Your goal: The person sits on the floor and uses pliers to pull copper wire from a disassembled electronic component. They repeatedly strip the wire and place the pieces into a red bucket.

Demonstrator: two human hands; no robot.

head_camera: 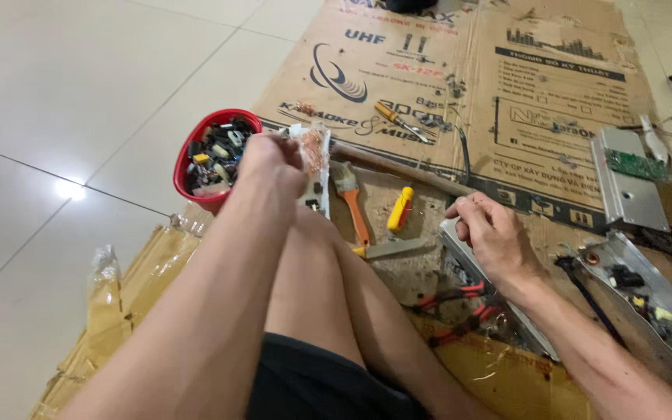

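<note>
Stripping an old circuit board for parts, sitting on the floor over flattened cardboard

Left hand [272, 159] has its fingers [262, 140] curled shut on a white circuit board [316, 167] with a copper coil on it, held up right at the 3 o'clock edge of the red bowl [196, 183] full of loose components. The board's long axis runs about 12 to 6, top end pointing away. Right hand [491, 233] rests half curled on the end of a long grey metal rail [491, 292], not clearly gripping; the rail runs roughly 11 to 5. Looks like the pull-a-part-and-drop-it stage to me, so the next bit wants a firm hold on the board. Orange-handled brush [349, 194], yellow screwdriver [400, 208] and a metal heatsink plate [628, 183] lie on the cardboard [538, 70]
</note>
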